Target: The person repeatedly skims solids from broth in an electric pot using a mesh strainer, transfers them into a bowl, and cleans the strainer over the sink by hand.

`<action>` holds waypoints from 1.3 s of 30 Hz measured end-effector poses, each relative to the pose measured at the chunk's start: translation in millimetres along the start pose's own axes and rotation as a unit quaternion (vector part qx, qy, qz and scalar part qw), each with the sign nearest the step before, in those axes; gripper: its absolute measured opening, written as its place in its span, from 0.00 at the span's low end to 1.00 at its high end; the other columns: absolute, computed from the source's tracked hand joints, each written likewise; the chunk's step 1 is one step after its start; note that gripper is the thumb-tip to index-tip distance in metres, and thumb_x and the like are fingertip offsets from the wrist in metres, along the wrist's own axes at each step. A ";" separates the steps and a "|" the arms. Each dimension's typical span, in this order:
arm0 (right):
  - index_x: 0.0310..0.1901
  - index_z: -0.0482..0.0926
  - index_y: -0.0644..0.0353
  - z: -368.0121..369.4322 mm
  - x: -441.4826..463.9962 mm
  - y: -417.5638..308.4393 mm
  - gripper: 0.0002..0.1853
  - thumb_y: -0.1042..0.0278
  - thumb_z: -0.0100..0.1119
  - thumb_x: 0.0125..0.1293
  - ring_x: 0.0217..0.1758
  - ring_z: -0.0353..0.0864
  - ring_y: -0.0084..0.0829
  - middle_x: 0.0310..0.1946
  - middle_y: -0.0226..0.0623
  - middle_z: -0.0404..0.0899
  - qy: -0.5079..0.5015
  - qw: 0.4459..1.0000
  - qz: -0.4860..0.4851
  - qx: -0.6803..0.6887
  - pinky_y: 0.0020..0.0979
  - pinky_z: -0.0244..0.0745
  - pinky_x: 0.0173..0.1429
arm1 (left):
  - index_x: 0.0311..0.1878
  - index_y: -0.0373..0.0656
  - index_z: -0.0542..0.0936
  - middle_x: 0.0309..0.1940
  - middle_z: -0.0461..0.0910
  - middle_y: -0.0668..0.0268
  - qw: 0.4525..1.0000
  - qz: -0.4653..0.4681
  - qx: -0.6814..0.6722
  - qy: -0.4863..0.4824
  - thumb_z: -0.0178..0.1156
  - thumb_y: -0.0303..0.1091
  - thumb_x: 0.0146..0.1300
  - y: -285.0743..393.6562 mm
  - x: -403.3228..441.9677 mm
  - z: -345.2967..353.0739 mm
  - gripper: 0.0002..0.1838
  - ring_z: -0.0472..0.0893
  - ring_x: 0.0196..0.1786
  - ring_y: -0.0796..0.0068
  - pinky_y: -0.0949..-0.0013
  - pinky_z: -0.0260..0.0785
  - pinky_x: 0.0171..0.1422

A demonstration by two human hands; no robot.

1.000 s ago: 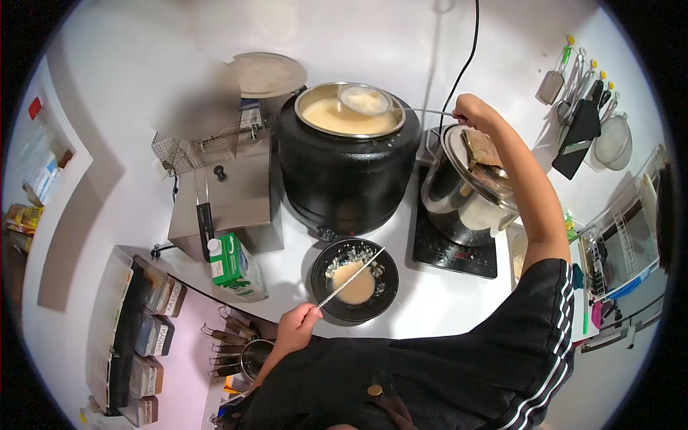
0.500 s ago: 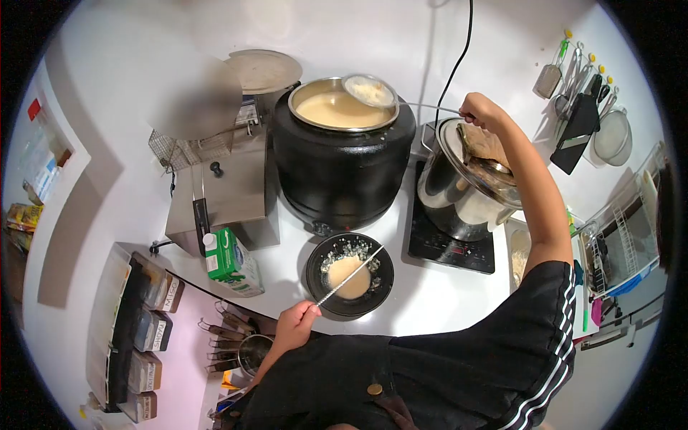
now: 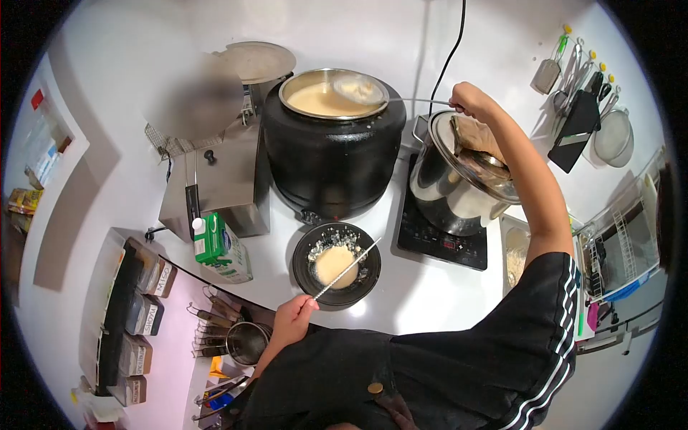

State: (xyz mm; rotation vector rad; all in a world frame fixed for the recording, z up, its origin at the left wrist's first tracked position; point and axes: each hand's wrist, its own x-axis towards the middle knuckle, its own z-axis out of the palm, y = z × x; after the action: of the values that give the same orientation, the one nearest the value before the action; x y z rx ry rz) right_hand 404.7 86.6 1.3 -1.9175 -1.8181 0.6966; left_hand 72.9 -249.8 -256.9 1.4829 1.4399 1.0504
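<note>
Two hands work: my right hand [image 3: 469, 101] grips one strainer [image 3: 360, 90] over one far black pot [image 3: 334, 154]; my left hand [image 3: 294, 316] clasps one thin rod [image 3: 348, 268] over one near bowl [image 3: 337, 263].

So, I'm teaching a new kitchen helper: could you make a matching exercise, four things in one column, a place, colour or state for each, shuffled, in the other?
1. carton
2. strainer
3. silver pot
4. bowl

A. on the hot plate
B. black, holding pale liquid
C. green and white
D. in the right hand

Pairs: 1-C, 2-D, 3-A, 4-B
</note>
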 end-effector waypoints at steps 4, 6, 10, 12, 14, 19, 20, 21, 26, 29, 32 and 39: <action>0.12 0.62 0.55 -1.7 -1.8 -4.2 0.12 0.68 0.45 0.50 0.11 0.49 0.19 0.09 0.26 0.56 -0.008 0.999 -0.031 0.018 0.28 0.40 0.15 | 0.31 0.38 0.75 0.18 0.71 0.70 0.999 -0.005 -0.019 0.041 0.50 0.35 0.62 -9.4 -11.9 12.3 0.10 0.67 0.23 0.84 0.78 0.60 0.28; 0.12 0.63 0.56 5.7 -4.8 0.6 0.12 0.68 0.46 0.50 0.11 0.50 0.19 0.09 0.26 0.56 -0.001 0.996 -0.078 -0.039 0.28 0.42 0.15 | 0.31 0.37 0.75 0.18 0.72 0.69 0.998 -0.025 -0.030 0.042 0.50 0.34 0.62 -8.8 -20.8 12.2 0.10 0.68 0.23 0.84 0.77 0.61 0.29; 0.16 0.68 0.61 -2.4 3.4 -0.3 0.10 0.68 0.41 0.49 0.11 0.53 0.23 0.10 0.29 0.59 -0.018 0.998 -0.062 -0.015 0.30 0.46 0.15 | 0.31 0.37 0.75 0.17 0.71 0.68 0.993 -0.028 -0.013 0.110 0.49 0.35 0.62 -16.0 -36.2 17.6 0.11 0.68 0.23 0.83 0.77 0.61 0.30; 0.16 0.68 0.61 7.9 -2.8 3.0 0.09 0.68 0.41 0.49 0.11 0.53 0.24 0.10 0.30 0.60 0.001 0.993 -0.115 -0.025 0.30 0.47 0.16 | 0.30 0.37 0.75 0.17 0.70 0.67 0.989 -0.057 0.003 0.136 0.48 0.36 0.63 -15.4 -41.5 11.9 0.12 0.68 0.24 0.81 0.78 0.61 0.30; 0.16 0.67 0.59 11.5 -8.4 -0.4 0.09 0.68 0.42 0.49 0.12 0.54 0.22 0.10 0.30 0.60 0.007 0.994 -0.105 0.010 0.30 0.46 0.16 | 0.30 0.37 0.75 0.17 0.67 0.72 0.987 -0.005 0.019 0.161 0.46 0.37 0.64 -25.9 -39.6 10.9 0.14 0.66 0.22 0.83 0.76 0.58 0.28; 0.17 0.68 0.58 26.5 -22.4 7.0 0.09 0.70 0.46 0.52 0.10 0.50 0.19 0.11 0.28 0.62 -0.039 0.991 -0.096 0.089 0.27 0.44 0.15 | 0.34 0.41 0.76 0.13 0.57 0.80 0.979 -0.078 -0.091 0.164 0.43 0.37 0.66 -35.3 -28.4 6.6 0.14 0.56 0.17 0.89 0.81 0.47 0.21; 0.19 0.69 0.59 33.5 -8.2 16.3 0.09 0.69 0.47 0.53 0.11 0.51 0.19 0.11 0.28 0.63 -0.045 0.983 -0.120 0.130 0.26 0.44 0.15 | 0.34 0.41 0.76 0.13 0.57 0.80 0.980 -0.075 -0.091 0.159 0.43 0.37 0.66 -37.0 -26.2 6.8 0.14 0.56 0.17 0.89 0.81 0.47 0.21; 0.19 0.69 0.59 30.5 -6.3 13.7 0.09 0.69 0.47 0.53 0.11 0.51 0.19 0.11 0.28 0.63 -0.041 0.983 -0.120 0.130 0.26 0.44 0.15 | 0.36 0.41 0.75 0.13 0.55 0.80 0.974 -0.099 -0.152 0.134 0.42 0.38 0.66 -38.5 -23.4 6.1 0.13 0.55 0.16 0.89 0.81 0.45 0.20; 0.29 0.71 0.64 40.7 -58.6 -16.7 0.08 0.70 0.44 0.58 0.12 0.59 0.20 0.19 0.36 0.72 -0.096 0.971 0.018 0.217 0.23 0.48 0.14 | 0.33 0.43 0.68 0.15 0.59 0.76 0.932 -0.139 -0.332 0.048 0.44 0.35 0.63 -25.9 -17.4 0.5 0.07 0.56 0.15 0.88 0.80 0.44 0.16; 0.30 0.71 0.64 61.5 -55.4 -14.6 0.08 0.70 0.45 0.61 0.15 0.65 0.17 0.22 0.35 0.75 -0.098 0.961 0.011 0.257 0.19 0.51 0.13 | 0.33 0.44 0.68 0.16 0.63 0.74 0.924 -0.184 -0.333 0.047 0.43 0.34 0.62 -13.2 -13.1 3.0 0.06 0.58 0.15 0.86 0.81 0.47 0.16; 0.27 0.73 0.61 66.1 -54.7 -17.6 0.10 0.70 0.44 0.63 0.18 0.68 0.16 0.22 0.32 0.75 -0.109 0.957 0.021 0.268 0.17 0.55 0.15 | 0.33 0.45 0.69 0.15 0.62 0.77 0.914 -0.214 -0.343 0.047 0.44 0.35 0.62 -9.3 -7.9 12.4 0.07 0.57 0.14 0.87 0.81 0.46 0.15; 0.26 0.73 0.54 88.5 -89.4 -8.7 0.13 0.66 0.41 0.66 0.16 0.66 0.15 0.17 0.22 0.72 -0.208 0.919 0.007 0.334 0.20 0.59 0.19 | 0.34 0.43 0.74 0.11 0.54 0.80 0.928 -0.218 -0.283 0.104 0.48 0.39 0.60 -1.0 4.5 33.6 0.10 0.50 0.11 0.88 0.79 0.40 0.12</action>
State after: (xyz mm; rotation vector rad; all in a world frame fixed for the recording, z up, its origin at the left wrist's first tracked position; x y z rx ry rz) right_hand 341.6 -6.0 -56.7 -1.3865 -1.4838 1.5871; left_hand 104.3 -245.1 -269.0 0.6183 1.3625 1.2214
